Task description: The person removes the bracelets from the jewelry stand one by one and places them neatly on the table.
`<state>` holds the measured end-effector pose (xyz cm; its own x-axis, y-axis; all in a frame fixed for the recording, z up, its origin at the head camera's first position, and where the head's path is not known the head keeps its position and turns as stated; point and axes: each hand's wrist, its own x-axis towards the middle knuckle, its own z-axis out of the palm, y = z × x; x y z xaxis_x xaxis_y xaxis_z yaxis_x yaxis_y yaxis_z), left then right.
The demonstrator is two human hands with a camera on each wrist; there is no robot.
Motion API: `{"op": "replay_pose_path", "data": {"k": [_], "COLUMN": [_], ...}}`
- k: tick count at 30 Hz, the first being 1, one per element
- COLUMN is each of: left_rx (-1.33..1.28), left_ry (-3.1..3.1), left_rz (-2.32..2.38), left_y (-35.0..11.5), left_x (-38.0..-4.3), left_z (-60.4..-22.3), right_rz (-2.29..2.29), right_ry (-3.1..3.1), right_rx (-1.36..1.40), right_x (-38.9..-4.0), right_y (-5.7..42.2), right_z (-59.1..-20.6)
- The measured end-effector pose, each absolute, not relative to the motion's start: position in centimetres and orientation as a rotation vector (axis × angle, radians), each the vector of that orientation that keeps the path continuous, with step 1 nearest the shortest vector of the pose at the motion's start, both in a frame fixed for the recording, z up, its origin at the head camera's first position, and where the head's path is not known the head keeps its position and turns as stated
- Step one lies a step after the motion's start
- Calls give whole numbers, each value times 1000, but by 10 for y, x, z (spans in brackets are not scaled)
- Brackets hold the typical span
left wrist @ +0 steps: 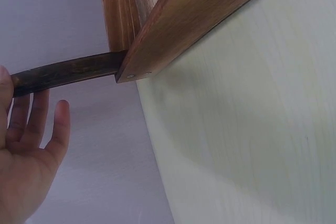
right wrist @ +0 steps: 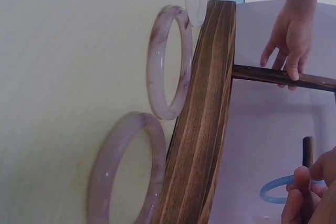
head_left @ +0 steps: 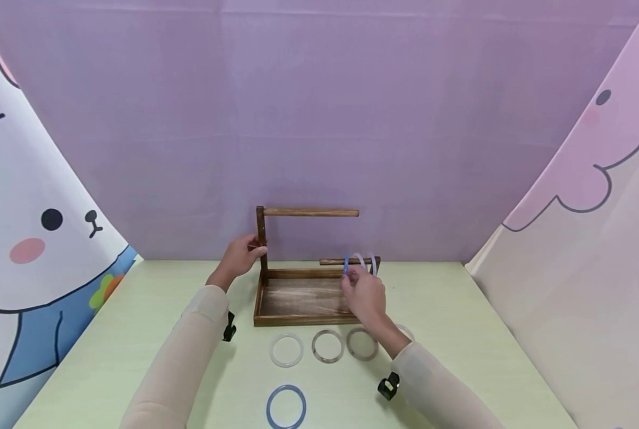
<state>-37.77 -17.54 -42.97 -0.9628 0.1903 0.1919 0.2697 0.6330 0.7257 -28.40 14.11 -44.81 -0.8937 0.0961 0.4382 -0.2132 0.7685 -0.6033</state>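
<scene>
A brown wooden stand (head_left: 262, 226) has a tray base, a tall post and two horizontal bars. My left hand (head_left: 239, 256) holds the tall post, thumb in front and fingers behind; the left wrist view shows that post (left wrist: 68, 73) between the thumb and fingers. My right hand (head_left: 366, 297) is at the short lower bar (head_left: 332, 261), pinching a blue bangle (right wrist: 273, 186) that hangs round the bar near its free end. Two pale lilac bangles (head_left: 373, 264) hang on the same bar, closer to its upright. The upper bar (head_left: 311, 212) carries nothing.
In front of the tray lie a white bangle (head_left: 271, 351), a brown-mottled bangle (head_left: 315, 347), a greyish bangle (head_left: 349, 348) and another pale bangle (head_left: 407, 331), partly behind the right wrist. A darker blue bangle (head_left: 269, 410) lies nearer. A purple cloth (head_left: 319, 119) hangs behind.
</scene>
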Motion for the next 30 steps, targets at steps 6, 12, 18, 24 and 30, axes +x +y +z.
{"op": "replay_pose_path", "data": {"k": [6, 12, 18, 24, 30], "left_rx": [-389, -384, -366, -364, -365], "left_ry": [-2750, -2770, -2813, -2819, -2816], "left_rz": [-1238, -1234, -1233, -1223, -1221], "left_y": [-175, -176, -175, -175, -174], "left_x": [-378, -379, -380, -380, -380], "left_z": [-429, -430, -429, -429, -430], "right_rz": [921, 903, 887, 892, 903], "right_ry": [-2491, -2490, -2472, -2472, -2475], "right_rx": [108, 109, 139, 150, 145], "right_x": [-283, -284, -285, -284, -283], "right_y": [141, 141, 140, 139, 139], "right_z": [-444, -444, -444, -441, -439]}}
